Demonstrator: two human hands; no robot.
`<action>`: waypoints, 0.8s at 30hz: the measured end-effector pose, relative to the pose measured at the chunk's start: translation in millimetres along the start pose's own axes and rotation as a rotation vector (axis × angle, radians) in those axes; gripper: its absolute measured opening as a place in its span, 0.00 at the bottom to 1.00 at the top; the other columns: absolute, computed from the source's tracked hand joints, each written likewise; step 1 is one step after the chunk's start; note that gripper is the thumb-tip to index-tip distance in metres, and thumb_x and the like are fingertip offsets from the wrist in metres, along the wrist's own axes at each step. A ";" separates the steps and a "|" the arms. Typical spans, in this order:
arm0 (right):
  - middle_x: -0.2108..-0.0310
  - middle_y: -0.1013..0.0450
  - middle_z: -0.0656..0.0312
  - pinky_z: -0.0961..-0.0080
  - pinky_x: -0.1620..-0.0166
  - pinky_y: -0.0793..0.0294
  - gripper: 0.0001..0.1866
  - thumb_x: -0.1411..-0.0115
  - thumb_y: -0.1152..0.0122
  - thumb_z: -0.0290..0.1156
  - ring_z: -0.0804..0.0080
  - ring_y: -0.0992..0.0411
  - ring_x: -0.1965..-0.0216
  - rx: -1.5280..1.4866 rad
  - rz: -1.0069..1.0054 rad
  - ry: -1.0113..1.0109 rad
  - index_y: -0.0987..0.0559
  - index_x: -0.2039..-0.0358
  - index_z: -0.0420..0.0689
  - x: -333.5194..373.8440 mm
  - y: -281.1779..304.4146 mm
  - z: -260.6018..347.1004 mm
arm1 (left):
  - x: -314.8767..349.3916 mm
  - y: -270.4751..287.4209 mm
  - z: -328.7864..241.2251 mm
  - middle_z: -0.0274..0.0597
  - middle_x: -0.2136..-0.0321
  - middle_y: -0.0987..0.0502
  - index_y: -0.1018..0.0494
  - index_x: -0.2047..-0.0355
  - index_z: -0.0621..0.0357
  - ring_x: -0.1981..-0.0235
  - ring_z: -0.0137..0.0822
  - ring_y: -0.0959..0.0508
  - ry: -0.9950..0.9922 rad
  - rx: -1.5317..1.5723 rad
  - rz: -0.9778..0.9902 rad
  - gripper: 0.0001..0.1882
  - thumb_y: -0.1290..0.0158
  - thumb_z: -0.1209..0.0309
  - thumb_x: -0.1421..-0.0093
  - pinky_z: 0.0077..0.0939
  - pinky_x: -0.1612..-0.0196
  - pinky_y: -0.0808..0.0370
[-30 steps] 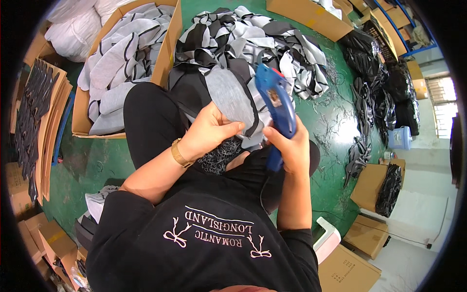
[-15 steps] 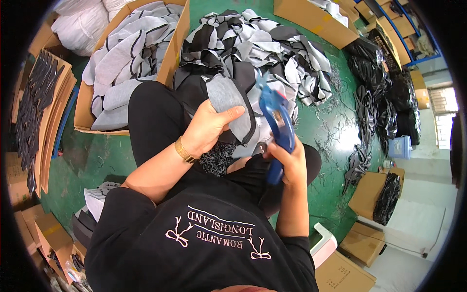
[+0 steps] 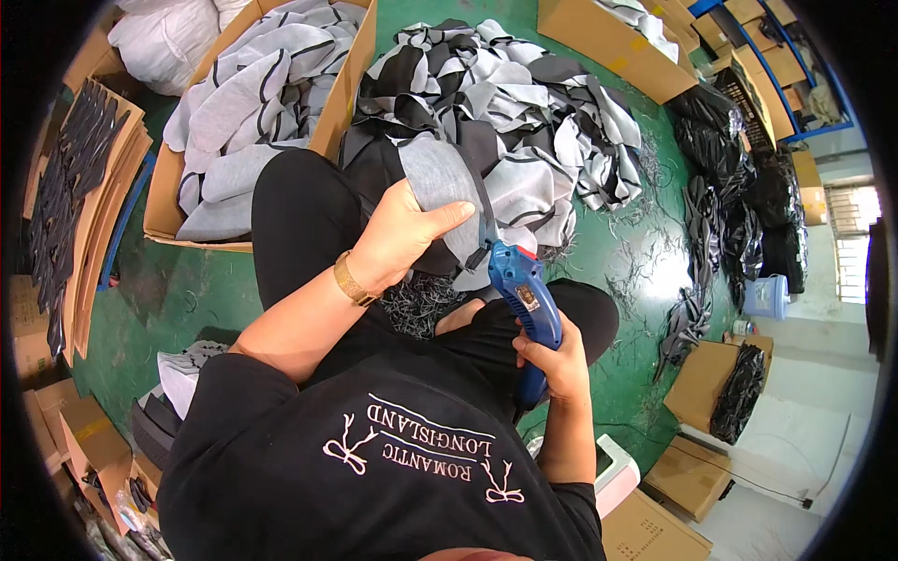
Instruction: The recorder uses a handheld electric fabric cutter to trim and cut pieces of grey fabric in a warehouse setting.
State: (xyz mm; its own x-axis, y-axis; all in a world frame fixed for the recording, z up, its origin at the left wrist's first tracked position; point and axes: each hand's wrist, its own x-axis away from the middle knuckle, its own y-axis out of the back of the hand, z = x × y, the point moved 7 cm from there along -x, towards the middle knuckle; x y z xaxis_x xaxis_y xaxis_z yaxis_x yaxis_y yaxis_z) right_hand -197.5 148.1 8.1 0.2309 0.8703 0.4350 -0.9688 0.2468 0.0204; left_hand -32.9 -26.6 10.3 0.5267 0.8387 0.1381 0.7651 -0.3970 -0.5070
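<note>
My left hand (image 3: 400,232) pinches a curved grey fabric piece (image 3: 438,176) with a dark edging, its thumb lying on top and its fingers underneath. My right hand (image 3: 559,360) is wrapped round the handle of a blue electric hand cutter (image 3: 524,288) with a red part near its head. The cutter's head is at the dark edge of the fabric, close to its lower end; whether the blade touches cannot be made out. Beneath the fabric, between my legs, lies a heap of thin dark trimmings (image 3: 416,307).
Ahead is a large pile of grey and black fabric pieces (image 3: 510,89). A cardboard box (image 3: 344,93) of similar pieces stands at the left. Black plastic bags (image 3: 706,126) and a pale blue bucket (image 3: 767,297) are at the right. Scraps litter the green floor (image 3: 645,271).
The cutter has come down and toward me, its head moving from above the fabric's right side to the lower end of its edge. My left hand keeps its hold, nearly still.
</note>
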 end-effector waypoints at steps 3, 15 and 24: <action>0.76 0.30 0.61 0.79 0.75 0.30 0.18 0.57 0.37 0.19 0.74 0.30 0.80 0.034 -0.002 0.009 0.28 0.63 0.33 0.2 -0.7 5.3 | 3.6 -2.5 -8.7 0.33 0.67 0.23 0.27 0.61 0.64 0.67 0.23 0.25 -0.031 -0.049 0.014 0.10 0.43 0.77 0.44 0.20 0.61 0.28; 0.76 0.30 0.63 0.79 0.75 0.30 0.17 0.56 0.37 0.19 0.76 0.30 0.80 0.131 0.005 0.025 0.27 0.63 0.33 2.0 3.4 21.0 | 14.3 -12.9 -22.6 0.33 0.67 0.24 0.27 0.61 0.64 0.67 0.21 0.27 0.012 -0.311 0.071 0.11 0.42 0.76 0.45 0.21 0.61 0.28; 0.76 0.29 0.63 0.80 0.75 0.31 0.19 0.55 0.35 0.22 0.78 0.31 0.79 0.121 0.016 0.029 0.27 0.59 0.34 -6.1 3.5 20.9 | 11.0 -9.7 -7.2 0.32 0.67 0.24 0.28 0.60 0.63 0.66 0.21 0.27 -0.148 -0.433 0.224 0.12 0.42 0.76 0.45 0.20 0.62 0.28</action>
State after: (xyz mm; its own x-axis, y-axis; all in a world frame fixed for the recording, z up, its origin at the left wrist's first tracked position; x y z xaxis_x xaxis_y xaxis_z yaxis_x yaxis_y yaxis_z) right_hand -204.2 134.8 24.3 0.2157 0.8861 0.4104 -0.9759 0.1809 0.1223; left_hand -31.9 -16.2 22.8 0.6613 0.7467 -0.0718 0.7392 -0.6650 -0.1066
